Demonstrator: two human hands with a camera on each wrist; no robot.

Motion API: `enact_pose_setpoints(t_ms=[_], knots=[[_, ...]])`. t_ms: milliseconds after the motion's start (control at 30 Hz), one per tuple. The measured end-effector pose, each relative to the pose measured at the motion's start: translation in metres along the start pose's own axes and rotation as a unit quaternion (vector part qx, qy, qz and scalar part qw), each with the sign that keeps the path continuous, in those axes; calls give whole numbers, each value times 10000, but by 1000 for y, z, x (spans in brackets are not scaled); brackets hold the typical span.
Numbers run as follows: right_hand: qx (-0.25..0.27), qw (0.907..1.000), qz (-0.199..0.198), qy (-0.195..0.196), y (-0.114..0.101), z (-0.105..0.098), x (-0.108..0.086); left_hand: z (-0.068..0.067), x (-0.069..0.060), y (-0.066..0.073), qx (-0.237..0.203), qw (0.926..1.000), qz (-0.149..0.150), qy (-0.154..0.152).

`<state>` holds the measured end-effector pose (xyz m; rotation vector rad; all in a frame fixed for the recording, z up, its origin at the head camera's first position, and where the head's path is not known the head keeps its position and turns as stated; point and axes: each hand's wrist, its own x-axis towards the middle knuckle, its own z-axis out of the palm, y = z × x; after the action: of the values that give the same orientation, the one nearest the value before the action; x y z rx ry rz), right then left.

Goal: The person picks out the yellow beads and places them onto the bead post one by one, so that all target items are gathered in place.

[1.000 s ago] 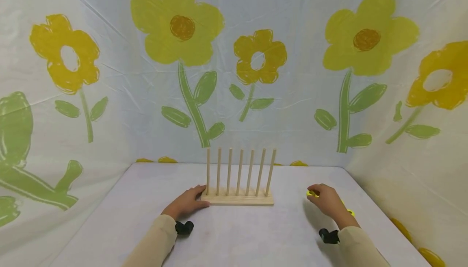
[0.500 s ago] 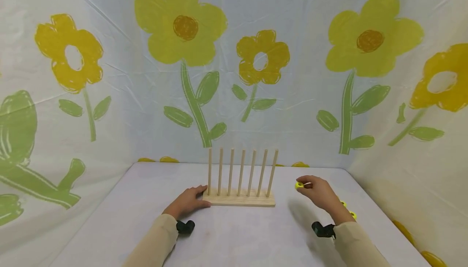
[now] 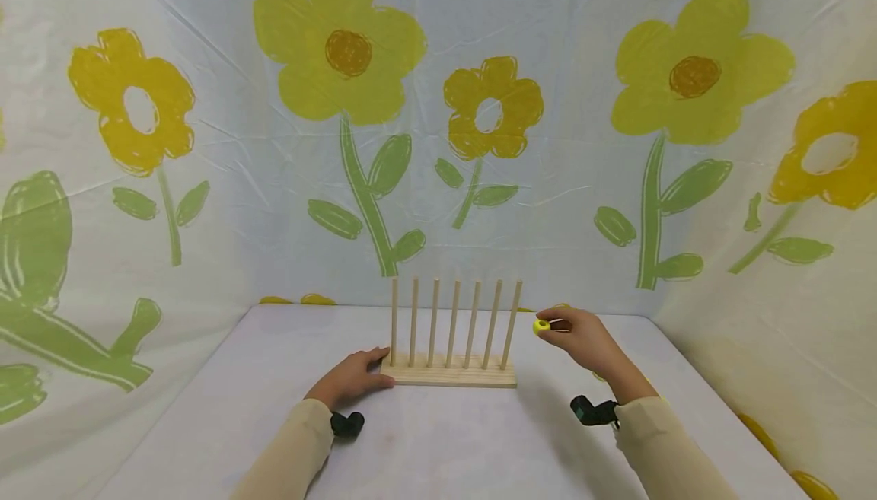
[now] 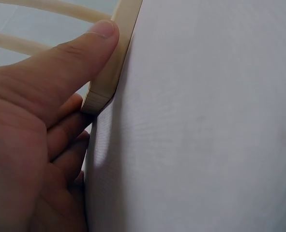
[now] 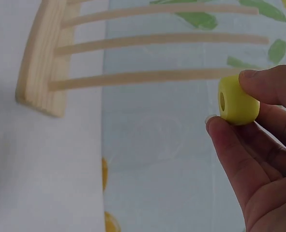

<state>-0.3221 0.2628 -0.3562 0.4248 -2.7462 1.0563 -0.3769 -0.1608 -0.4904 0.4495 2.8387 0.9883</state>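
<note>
The left hand (image 3: pixel 351 380) grips the left end of the base (image 3: pixel 448 378); only the left wrist view shows its lower fingers folded beside the end face, the thumb over the edge. Seven upright pegs (image 3: pixel 454 325) rise from the base, all seen only from the head. Past the rightmost peg, across an open gap, the bead (image 3: pixel 541 326) is in the air, pinched by the right hand (image 3: pixel 585 342); the right wrist view shows its hole best. The table (image 3: pixel 425 447) stretches before the base; cloth (image 3: pixel 541 234) rises along its far edge.
</note>
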Motion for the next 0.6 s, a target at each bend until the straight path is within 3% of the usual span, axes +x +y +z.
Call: enact_pose_setpoints(t_ms=[233,600], knots=[[55,9997,-143,-207,-25,-4,9,-2,7,-2,-207,9997,146,35],[113,9970,-697,-316,-62,2,23,-4,4,0,-279,9996,-76,17]])
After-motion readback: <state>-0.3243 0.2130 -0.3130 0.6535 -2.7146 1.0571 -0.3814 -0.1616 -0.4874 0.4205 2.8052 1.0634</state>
